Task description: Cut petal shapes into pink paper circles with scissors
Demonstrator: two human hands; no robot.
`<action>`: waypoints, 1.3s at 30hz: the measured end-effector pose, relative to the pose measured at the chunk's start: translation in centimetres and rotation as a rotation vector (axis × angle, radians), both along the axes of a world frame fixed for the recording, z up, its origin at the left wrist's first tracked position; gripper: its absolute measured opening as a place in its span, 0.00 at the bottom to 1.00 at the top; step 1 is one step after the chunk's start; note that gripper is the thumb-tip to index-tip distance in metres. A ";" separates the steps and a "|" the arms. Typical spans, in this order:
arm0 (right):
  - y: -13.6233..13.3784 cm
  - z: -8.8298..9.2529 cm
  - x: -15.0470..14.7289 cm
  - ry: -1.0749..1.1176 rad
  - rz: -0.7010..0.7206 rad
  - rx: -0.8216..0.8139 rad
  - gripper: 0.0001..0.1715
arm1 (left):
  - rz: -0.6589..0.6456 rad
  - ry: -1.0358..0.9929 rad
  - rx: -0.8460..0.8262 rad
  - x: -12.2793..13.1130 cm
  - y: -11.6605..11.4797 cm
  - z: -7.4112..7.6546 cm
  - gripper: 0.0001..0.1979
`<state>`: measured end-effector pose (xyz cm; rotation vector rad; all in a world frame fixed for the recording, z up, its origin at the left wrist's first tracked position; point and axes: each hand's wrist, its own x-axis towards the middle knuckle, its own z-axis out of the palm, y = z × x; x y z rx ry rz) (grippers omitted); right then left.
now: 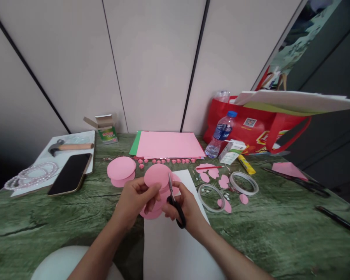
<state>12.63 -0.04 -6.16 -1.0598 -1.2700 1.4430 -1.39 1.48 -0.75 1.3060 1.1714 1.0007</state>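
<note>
1. The left hand point(137, 199) is pinching a pink disc point(156, 175) near its lower rim, thumb on top and fingers curled; there's no gap at the grip.
2. Over on the right, the right hand point(187, 206) is curling snugly round the black handles of the scissors point(179, 214), whose blades are pointing away and looking nearly closed at the disc's right edge. Whether paper is sitting between them, I cannot tell.
3. The disc is hovering above more pink discs point(151, 213); it's looking like thin card, probably light, a little springy and easy to crease. A flat rim pinch, well away from the blades, is seeming the right hold.
4. Underneath, a white sheet point(177, 249) is running toward the body, its far edge ending just beyond the hands.
5. Left of them, a disc stack point(121, 167) is lying near; straight ahead, small pink pieces point(169, 160) are lining up before the pink sheets point(169, 144).
6. Rightward, petal cutouts point(204, 177) and a tape roll point(214, 210) are crowding that side, while the green table point(282, 233) is offering more elbow room nearer the body.
</note>
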 end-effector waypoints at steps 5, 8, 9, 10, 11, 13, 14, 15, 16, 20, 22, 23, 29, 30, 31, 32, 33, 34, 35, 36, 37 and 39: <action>-0.1 0.1 -0.2 0.092 0.033 -0.015 0.33 | 0.034 0.028 0.014 -0.2 0.0 -0.1 0.13; -0.1 0.5 -0.1 0.121 0.028 -0.009 0.34 | 0.017 0.046 -0.008 -0.2 -0.1 -0.1 0.12; 0.0 0.6 -0.1 0.119 0.024 -0.008 0.34 | 0.012 0.046 -0.012 -0.2 -0.2 -0.1 0.12; 0.0 0.7 -0.1 0.117 0.017 -0.008 0.34 | 0.011 0.046 -0.015 -0.2 -0.2 -0.1 0.12; 0.0 0.7 0.0 0.116 0.012 -0.011 0.34 | 0.011 0.046 -0.017 -0.2 -0.2 -0.1 0.12; 0.0 0.7 0.0 0.118 0.009 -0.017 0.34 | 0.013 0.044 -0.013 -0.1 -0.2 -0.1 0.13; 0.1 0.7 0.0 0.120 0.008 -0.021 0.34 | 0.013 0.045 -0.009 -0.1 -0.2 -0.1 0.13; 0.0 0.6 0.0 0.123 0.009 -0.022 0.34 | 0.013 0.045 -0.007 -0.1 -0.2 -0.1 0.13; 0.0 0.6 0.0 0.127 0.012 -0.022 0.34 | 0.013 0.045 -0.004 -0.1 -0.2 -0.1 0.12; 0.1 0.6 -0.1 0.151 0.019 -0.031 0.33 | 0.028 0.035 -0.013 -0.1 -0.2 0.1 0.12; 0.1 0.5 0.0 0.152 0.015 -0.032 0.33 | 0.035 0.031 -0.012 0.0 -0.2 0.2 0.11; 0.1 0.5 0.0 0.145 0.013 -0.028 0.33 | 0.037 0.028 -0.007 0.0 -0.2 0.3 0.11; 0.1 0.2 0.1 0.079 -0.012 -0.009 0.31 | 0.037 -0.003 0.044 -0.2 -0.2 0.2 0.12; 0.1 0.2 0.1 0.064 -0.015 -0.007 0.30 | 0.037 -0.007 0.045 -0.2 -0.2 0.2 0.12; 0.1 0.2 0.1 0.050 -0.018 -0.002 0.30 | 0.036 -0.010 0.044 -0.3 -0.2 0.1 0.12; 0.1 0.2 0.1 0.037 -0.020 0.004 0.30 | 0.037 -0.015 0.042 -0.3 -0.2 0.2 0.12; 0.1 0.1 0.1 0.025 -0.020 0.009 0.30 | 0.040 -0.018 0.038 -0.3 -0.2 0.2 0.12; 0.1 0.1 0.1 0.017 -0.018 0.012 0.30 | 0.044 -0.021 0.033 -0.3 -0.2 0.3 0.12; 0.2 0.1 0.1 0.014 -0.013 0.013 0.31 | 0.052 -0.027 0.029 -0.2 -0.2 0.4 0.12; 0.2 0.1 0.1 0.014 -0.010 0.012 0.31 | 0.061 -0.038 0.023 -0.2 -0.2 0.4 0.12; 0.2 0.1 0.1 0.013 -0.008 0.010 0.32 | 0.067 -0.055 0.016 -0.2 -0.2 0.5 0.12; 0.2 0.0 0.1 0.003 -0.006 0.003 0.31 | 0.062 -0.092 0.000 -0.1 -0.2 0.6 0.10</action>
